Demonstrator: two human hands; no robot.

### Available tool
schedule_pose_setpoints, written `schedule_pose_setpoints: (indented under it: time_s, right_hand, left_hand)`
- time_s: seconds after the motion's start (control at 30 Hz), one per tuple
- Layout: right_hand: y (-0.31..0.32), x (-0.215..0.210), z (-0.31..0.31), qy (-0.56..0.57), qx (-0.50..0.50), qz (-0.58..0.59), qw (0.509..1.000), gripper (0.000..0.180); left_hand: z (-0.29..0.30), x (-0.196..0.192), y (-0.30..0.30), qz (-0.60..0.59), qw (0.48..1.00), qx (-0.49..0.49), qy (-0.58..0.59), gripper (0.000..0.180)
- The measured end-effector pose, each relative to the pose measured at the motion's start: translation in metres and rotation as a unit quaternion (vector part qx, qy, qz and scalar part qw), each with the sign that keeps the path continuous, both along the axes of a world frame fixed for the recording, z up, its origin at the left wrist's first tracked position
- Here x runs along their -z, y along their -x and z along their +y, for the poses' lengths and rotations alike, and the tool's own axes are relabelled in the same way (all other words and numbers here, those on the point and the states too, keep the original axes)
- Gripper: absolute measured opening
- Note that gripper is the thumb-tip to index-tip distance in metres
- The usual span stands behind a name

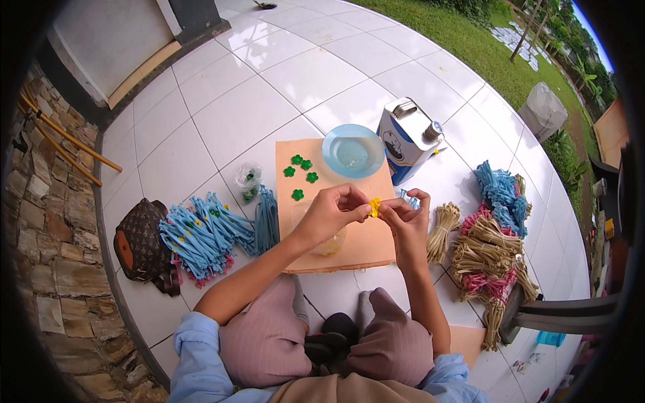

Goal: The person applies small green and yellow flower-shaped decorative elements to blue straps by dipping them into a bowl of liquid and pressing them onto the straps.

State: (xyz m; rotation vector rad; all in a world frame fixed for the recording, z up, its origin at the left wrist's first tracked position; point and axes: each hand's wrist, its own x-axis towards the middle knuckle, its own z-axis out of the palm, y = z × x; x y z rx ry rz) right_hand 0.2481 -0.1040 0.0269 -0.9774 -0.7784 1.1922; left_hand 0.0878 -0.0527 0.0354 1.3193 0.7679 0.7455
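Above a peach-coloured board [349, 258], both my hands meet at a small yellow flower-shaped piece [374, 207]. My left hand [328, 216] pinches it between thumb and index finger from the left. From the right, the fingertips of my right hand [407, 228] close on its other side. A light blue strip [408, 199] shows by the right fingers; whether they grip it is unclear. Several green flower pieces [297, 195] lie on the board's left part, near a light blue bowl [328, 153]. Under my left wrist sits a clear bag [330, 246] with yellowish contents, partly hidden.
A blue and white metal can [403, 144] stands behind the board. On the left are light blue strip bundles [201, 232], a clear bag of green pieces [248, 180] and a brown patterned bag [140, 238]. Beige, pink and blue bundles [487, 258] pile up on the right tiles.
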Motion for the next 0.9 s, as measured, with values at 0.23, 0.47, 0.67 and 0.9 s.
schedule_pose_setpoints:
  time_s: [0.23, 0.47, 0.67, 0.9]
  right_hand:
    - [-0.003, 0.0, 0.001, 0.016, -0.003, -0.004, 1.0, 0.05]
    - [-0.006, 0.005, 0.003, 0.018, -0.061, -0.017, 0.998, 0.054]
    - [-0.012, 0.013, 0.005, 0.061, -0.078, 0.084, 0.992, 0.05]
    - [-0.019, 0.025, 0.009, -0.007, 0.088, -0.362, 0.928, 0.05]
  left_hand:
    - [0.002, 0.006, -0.007, -0.014, 0.999, -0.001, 0.048, 0.016]
    - [0.002, 0.011, -0.005, -0.012, 1.0, 0.02, 0.014, 0.017]
    - [0.005, 0.012, 0.0, -0.069, 0.988, 0.098, 0.1, 0.02]
    - [0.01, 0.006, -0.014, 0.182, 0.964, 0.033, -0.188, 0.014]
